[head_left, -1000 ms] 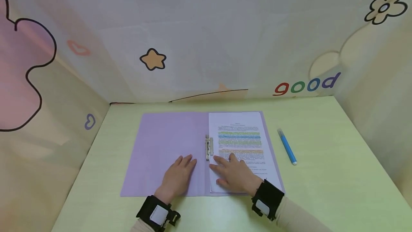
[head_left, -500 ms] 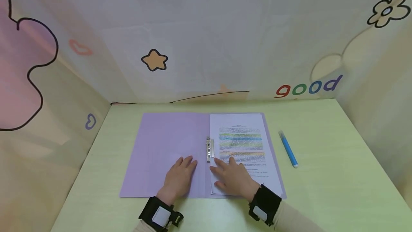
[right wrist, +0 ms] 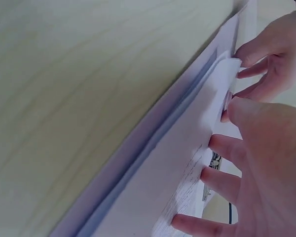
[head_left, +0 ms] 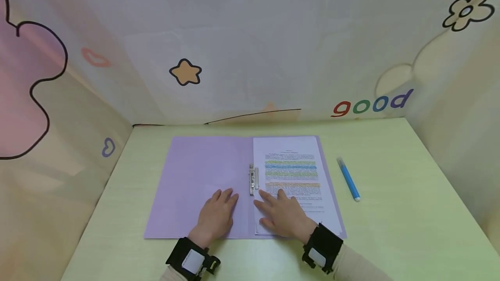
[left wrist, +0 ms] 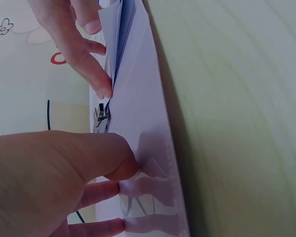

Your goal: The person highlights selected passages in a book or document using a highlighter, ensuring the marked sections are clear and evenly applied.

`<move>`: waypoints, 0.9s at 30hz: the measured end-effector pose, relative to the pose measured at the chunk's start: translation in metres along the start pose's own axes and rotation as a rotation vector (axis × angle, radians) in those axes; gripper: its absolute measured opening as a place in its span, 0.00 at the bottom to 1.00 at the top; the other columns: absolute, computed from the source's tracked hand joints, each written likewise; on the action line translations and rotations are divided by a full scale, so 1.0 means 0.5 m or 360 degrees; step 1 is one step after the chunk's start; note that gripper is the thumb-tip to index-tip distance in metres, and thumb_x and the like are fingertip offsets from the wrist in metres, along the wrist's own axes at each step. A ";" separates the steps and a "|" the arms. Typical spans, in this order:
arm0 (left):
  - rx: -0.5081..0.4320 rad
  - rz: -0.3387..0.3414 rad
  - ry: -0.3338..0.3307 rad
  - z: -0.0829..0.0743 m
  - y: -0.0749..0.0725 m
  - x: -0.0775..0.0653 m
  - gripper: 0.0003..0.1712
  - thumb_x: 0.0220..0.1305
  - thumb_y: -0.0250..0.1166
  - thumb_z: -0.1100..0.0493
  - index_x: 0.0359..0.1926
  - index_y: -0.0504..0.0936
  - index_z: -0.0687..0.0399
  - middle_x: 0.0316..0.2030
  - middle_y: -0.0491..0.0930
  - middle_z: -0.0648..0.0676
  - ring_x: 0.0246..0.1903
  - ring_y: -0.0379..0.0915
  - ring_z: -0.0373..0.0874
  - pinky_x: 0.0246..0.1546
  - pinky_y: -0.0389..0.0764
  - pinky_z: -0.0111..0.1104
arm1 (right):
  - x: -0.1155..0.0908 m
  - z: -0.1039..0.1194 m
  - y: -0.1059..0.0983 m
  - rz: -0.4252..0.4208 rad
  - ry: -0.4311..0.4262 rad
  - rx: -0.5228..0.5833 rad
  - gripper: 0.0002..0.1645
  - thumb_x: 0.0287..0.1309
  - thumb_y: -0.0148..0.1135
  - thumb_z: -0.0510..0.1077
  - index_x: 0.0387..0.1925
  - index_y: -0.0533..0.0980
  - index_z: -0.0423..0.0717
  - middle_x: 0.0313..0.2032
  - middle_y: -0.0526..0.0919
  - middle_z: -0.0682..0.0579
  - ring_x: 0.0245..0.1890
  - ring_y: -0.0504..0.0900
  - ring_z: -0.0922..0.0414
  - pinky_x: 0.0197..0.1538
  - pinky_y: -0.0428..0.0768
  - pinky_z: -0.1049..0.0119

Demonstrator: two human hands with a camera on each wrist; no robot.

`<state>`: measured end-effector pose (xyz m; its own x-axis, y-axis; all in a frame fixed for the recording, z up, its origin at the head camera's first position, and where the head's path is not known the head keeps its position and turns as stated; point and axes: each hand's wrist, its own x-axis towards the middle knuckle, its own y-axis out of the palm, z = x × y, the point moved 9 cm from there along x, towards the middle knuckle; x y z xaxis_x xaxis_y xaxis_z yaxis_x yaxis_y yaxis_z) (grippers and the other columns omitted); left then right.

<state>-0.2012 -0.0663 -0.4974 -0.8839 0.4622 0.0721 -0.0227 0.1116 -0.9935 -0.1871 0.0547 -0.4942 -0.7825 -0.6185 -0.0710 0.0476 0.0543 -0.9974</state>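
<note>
A purple folder [head_left: 195, 168] lies spread flat on the table, its metal clip [head_left: 252, 180] along the spine. On its right half sits a stack of printed paper [head_left: 289, 145] with lines highlighted in green, blue and orange. My left hand [head_left: 216, 214] rests on the bare left cover, fingertips touching the plastic. My right hand [head_left: 284, 215] rests on the lower left of the paper, fingers spread, just below the clip. In the right wrist view the fingertips [right wrist: 209, 173] touch the top sheet, and the paper edges stand slightly apart from the folder [right wrist: 113, 158].
A blue marker [head_left: 349, 180] with a clear cap lies on the table [head_left: 398, 211] right of the folder. Behind the table rises a pale cloth backdrop [head_left: 250, 55] printed with a star, a flower and the word "good". Cloth sides enclose the table left and right.
The right hand has shifted very slightly left and down on the paper. The left hand, folder and marker stay in place; the head view sways a little.
</note>
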 end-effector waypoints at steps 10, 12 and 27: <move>0.0036 -0.0070 0.0058 -0.005 -0.022 -0.012 0.24 0.52 0.62 0.59 0.52 0.74 0.57 0.57 0.69 0.60 0.54 0.63 0.61 0.46 0.72 0.51 | -0.023 -0.012 -0.006 -0.0074 -0.0030 0.0122 0.28 0.62 0.44 0.59 0.63 0.63 0.57 0.65 0.61 0.51 0.56 0.65 0.45 0.43 0.75 0.43; -0.0005 -0.0105 0.0076 -0.005 -0.029 -0.016 0.24 0.51 0.63 0.59 0.51 0.75 0.58 0.57 0.68 0.61 0.54 0.62 0.62 0.47 0.71 0.52 | -0.029 -0.019 -0.009 -0.0108 -0.0038 0.0164 0.28 0.62 0.45 0.57 0.62 0.64 0.56 0.65 0.61 0.51 0.57 0.64 0.46 0.45 0.74 0.44; -0.0116 -0.0287 0.0105 0.005 -0.073 -0.030 0.26 0.49 0.66 0.57 0.51 0.74 0.58 0.56 0.70 0.62 0.55 0.63 0.58 0.50 0.69 0.51 | -0.081 -0.073 -0.052 -0.0417 -0.0082 0.0286 0.22 0.58 0.54 0.51 0.54 0.71 0.51 0.53 0.73 0.49 0.52 0.69 0.51 0.47 0.74 0.50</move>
<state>-0.1884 -0.0793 -0.4627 -0.8359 0.4852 0.2565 -0.1421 0.2600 -0.9551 -0.1794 0.1071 -0.4647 -0.7505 -0.6321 0.1926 -0.0389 -0.2488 -0.9678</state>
